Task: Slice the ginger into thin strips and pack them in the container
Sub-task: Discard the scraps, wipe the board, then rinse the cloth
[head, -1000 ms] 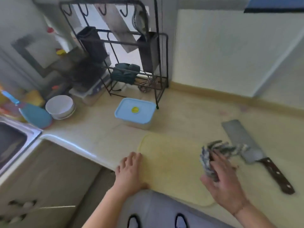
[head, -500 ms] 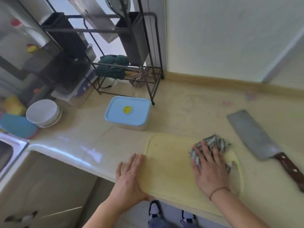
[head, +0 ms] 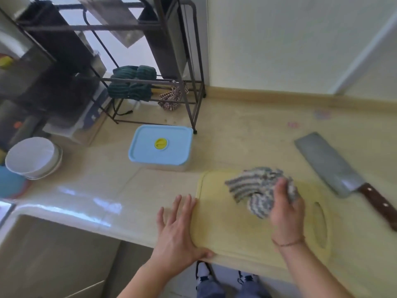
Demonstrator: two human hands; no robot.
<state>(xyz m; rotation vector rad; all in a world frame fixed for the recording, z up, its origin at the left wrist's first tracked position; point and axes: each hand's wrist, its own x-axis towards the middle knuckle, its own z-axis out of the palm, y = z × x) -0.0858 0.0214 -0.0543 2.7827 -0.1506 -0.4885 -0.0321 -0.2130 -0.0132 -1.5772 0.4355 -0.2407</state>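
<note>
A pale yellow cutting board [head: 232,231] lies at the counter's front edge. My left hand [head: 177,231] rests flat against its left side, fingers straight and thumb along the near edge. My right hand [head: 286,208] grips a striped grey-and-white cloth [head: 251,188] on the board's top. A clear container with a closed blue lid [head: 160,148] stands just behind the board's left corner. To the right lies a cleaver [head: 335,166] with a brown wooden handle, its blade flat on the counter. No ginger is in view.
A black metal rack [head: 178,67] with a green cloth and dark holders stands at the back. Stacked white bowls [head: 32,158] sit at the left by a sink corner. The wall runs close behind the counter.
My right hand has slid the cloth leftward and toward the far edge of the board and bunched it. The left hand stays at the board's left side.
</note>
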